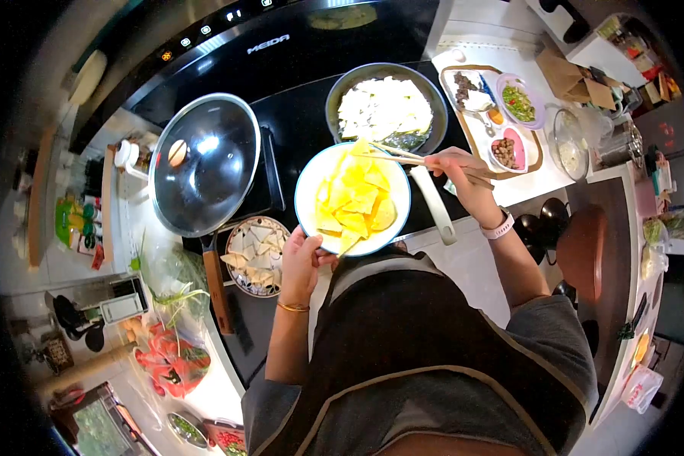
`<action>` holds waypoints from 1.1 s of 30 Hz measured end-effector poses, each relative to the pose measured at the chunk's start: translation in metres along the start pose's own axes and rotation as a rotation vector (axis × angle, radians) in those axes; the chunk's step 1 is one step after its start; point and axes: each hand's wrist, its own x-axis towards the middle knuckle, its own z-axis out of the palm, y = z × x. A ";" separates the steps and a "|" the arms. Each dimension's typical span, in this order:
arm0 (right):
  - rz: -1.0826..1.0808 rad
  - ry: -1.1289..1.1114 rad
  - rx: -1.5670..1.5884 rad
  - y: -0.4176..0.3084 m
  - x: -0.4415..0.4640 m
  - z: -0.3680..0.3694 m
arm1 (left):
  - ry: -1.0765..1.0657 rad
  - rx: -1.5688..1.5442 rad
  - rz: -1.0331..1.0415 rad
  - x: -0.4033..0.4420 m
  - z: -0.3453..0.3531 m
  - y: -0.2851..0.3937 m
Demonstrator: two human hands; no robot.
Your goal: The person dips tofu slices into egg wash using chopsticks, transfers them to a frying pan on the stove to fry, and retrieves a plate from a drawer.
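Observation:
My left hand (pixel 302 262) grips the lower left edge of a white, blue-rimmed bowl (pixel 308 182). The bowl is heaped with flat yellow pieces (pixel 353 199), perhaps egg or tofu skin. In my right hand (pixel 463 173) is a pair of chopsticks (pixel 404 157), their tips at the yellow pieces by the bowl's upper rim. Just beyond the bowl, a frying pan (pixel 442 114) sits on the black cooktop. Pale white chunks (pixel 384 106) fill it, with some liquid near its front. The pan's light handle (pixel 433 205) points toward me, right of the bowl.
A large glass lid (pixel 205 171) stands at the left of the cooktop. Below it is a patterned plate (pixel 235 285) of pale triangular pieces. On the right, a tray (pixel 475 68) carries small dishes of ingredients beside a glass bowl (pixel 566 144). Plastic bags (pixel 171 361) lie lower left.

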 end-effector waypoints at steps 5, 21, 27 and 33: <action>0.021 0.213 0.101 0.013 -0.003 -0.018 | -0.060 0.101 0.014 0.027 0.015 0.004; 0.230 0.514 0.122 0.067 -0.023 0.008 | 0.097 0.061 0.089 0.035 -0.009 -0.001; 0.063 0.440 -0.193 0.043 -0.023 -0.006 | 0.133 0.077 0.109 0.023 -0.018 0.007; -0.014 0.344 -0.150 0.014 -0.010 -0.003 | 0.077 0.092 0.107 0.013 -0.010 0.014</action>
